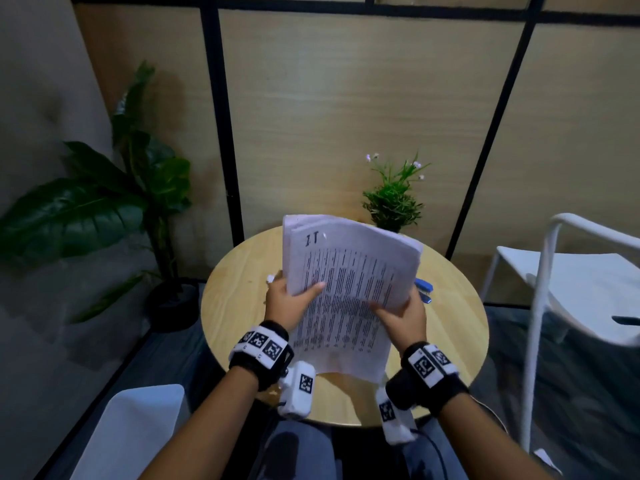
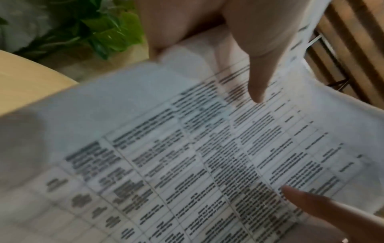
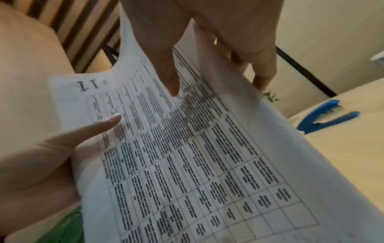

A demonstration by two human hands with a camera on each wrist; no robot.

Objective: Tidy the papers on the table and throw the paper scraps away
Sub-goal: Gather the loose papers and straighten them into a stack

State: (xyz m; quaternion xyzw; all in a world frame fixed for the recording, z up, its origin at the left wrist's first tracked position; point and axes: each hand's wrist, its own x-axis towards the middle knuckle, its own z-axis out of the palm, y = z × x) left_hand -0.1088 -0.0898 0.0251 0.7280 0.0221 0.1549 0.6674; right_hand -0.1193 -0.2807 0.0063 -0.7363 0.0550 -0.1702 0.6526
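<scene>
Both hands, left hand (image 1: 289,303) and right hand (image 1: 401,315), grip papers (image 1: 346,282) above table (image 1: 242,306).

White papers (image 1: 346,282) with black gridded text; blue stapler (image 1: 424,289) right of papers; light wood table (image 1: 235,306); green plant (image 1: 393,199) behind papers.

An office nook: round table (image 1: 239,306), blue stapler (image 1: 424,289), printed papers (image 1: 346,282) (plants beside panelled partitions).

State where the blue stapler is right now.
In the head view the stapler lies on the round table, right of the held papers, beside the right hand.
</scene>
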